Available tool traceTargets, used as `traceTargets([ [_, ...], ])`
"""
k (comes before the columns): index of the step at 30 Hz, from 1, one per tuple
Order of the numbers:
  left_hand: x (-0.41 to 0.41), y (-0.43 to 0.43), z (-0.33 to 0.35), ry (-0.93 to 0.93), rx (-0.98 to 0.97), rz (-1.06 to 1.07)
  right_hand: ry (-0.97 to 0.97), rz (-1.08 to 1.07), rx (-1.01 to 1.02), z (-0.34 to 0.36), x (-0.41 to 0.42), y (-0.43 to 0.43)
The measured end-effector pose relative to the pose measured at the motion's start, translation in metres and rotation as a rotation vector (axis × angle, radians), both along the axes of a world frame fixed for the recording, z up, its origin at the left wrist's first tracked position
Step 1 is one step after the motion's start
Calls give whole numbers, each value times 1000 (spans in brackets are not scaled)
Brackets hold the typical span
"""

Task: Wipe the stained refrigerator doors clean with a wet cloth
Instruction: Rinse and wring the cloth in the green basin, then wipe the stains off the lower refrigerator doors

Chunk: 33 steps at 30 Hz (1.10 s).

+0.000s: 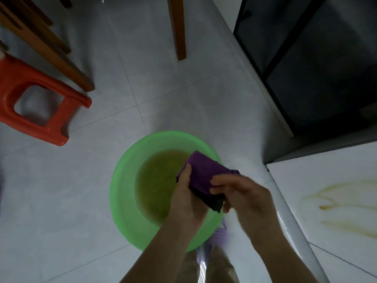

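Left hand [186, 201] and right hand [243, 198] both grip the purple cloth [204, 170] over the green basin [122, 180]; best wrung firmly there

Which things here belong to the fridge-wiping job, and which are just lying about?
Job: purple cloth, gripped by left hand and right hand; green basin of murky water; stained white door.
Lying about: orange stool; wooden furniture legs; dark cabinet.

Bunched purple cloth [204, 170], apparently wet, near yellow-stained refrigerator door [326, 176].
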<state>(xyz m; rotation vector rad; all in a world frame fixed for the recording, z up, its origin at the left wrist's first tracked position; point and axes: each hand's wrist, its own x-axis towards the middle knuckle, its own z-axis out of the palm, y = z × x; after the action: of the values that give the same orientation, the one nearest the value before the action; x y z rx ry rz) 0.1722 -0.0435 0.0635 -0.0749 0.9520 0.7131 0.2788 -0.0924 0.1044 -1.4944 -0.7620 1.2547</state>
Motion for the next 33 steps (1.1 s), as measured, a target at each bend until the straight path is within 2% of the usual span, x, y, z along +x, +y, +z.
traceTargets([
  [2, 20, -10, 3, -63, -21, -113, 483, -248, -212, 1, 19, -3],
  [3, 30, -16, 3, -73, -26, -164, 598, -296, -303, -1, 25, -5],
  [6, 56, -30, 4, -106, -26, -242, 713, -400, -422, 1, 43, -22],
  [9, 76, -43, 5, -103, 25, -225, 855, -630, -319, 16, 78, -57],
  [10, 84, -49, 9, -113, 51, -255, 795, -714, -306, 17, 90, -75],
  [11, 93, -57, 12, -109, 77, -312, 627, -753, -334, 15, 99, -93],
  [13, 114, -76, 20, -85, 106, -430, 204, -705, -387, 11, 114, -127],
  [14, 125, -85, 25, -88, 110, -487, 100, -664, -368, 9, 120, -143],
  [16, 146, -102, 29, -87, 122, -553, 73, -646, -320, 6, 135, -173],
  [20, 185, -147, 22, -62, 104, -515, 117, -756, -369, -5, 168, -240],
  [22, 208, -178, 18, 6, 90, -471, 60, -812, -414, -12, 181, -283],
  [25, 249, -212, 29, 64, 159, -416, -187, -837, -428, -8, 202, -344],
  [28, 295, -225, 45, 98, 352, -324, -447, -782, -341, -4, 224, -380],
  [31, 340, -232, 48, 94, 561, -251, -786, -708, -146, -12, 253, -386],
  [33, 366, -238, 41, 75, 665, -181, -1104, -613, 33, -26, 278, -381],
])
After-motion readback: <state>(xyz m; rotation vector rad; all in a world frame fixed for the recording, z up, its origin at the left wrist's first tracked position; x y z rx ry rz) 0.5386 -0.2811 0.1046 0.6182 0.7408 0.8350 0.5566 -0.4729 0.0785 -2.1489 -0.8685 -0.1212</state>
